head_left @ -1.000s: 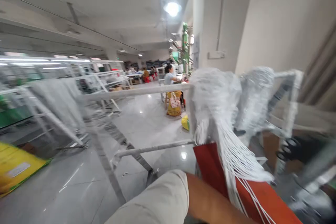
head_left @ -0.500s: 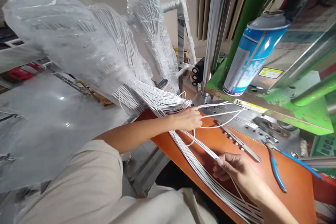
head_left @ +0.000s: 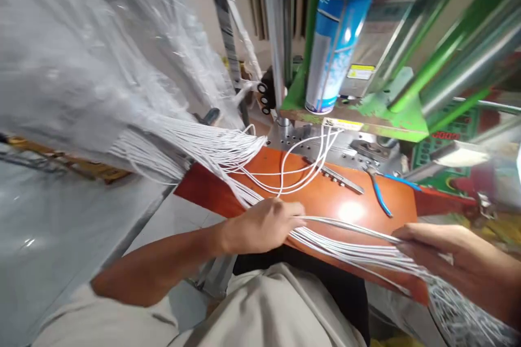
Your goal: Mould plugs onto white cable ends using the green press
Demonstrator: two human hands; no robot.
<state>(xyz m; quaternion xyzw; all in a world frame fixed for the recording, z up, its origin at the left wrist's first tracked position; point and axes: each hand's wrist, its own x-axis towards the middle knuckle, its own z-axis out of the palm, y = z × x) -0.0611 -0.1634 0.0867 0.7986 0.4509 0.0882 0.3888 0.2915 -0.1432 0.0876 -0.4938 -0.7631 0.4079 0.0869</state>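
Left hand (head_left: 262,226): fingers curled closed over a bundle of white cables (head_left: 345,238), above the near edge of an orange work board (head_left: 260,171). Right hand (head_left: 451,255): fingers together along the same strands, motion-blurred, pinch cannot be told. Cable loops lie across the board toward a steel die plate (head_left: 297,141). On the board: slotted steel bar (head_left: 337,179), blue-handled pliers (head_left: 380,198). Beyond: aerosol can (head_left: 336,46) on a green press frame (head_left: 354,116). Upper left: plastic-wrapped cable hank (head_left: 61,54), blurred, cut off by the frame edge.
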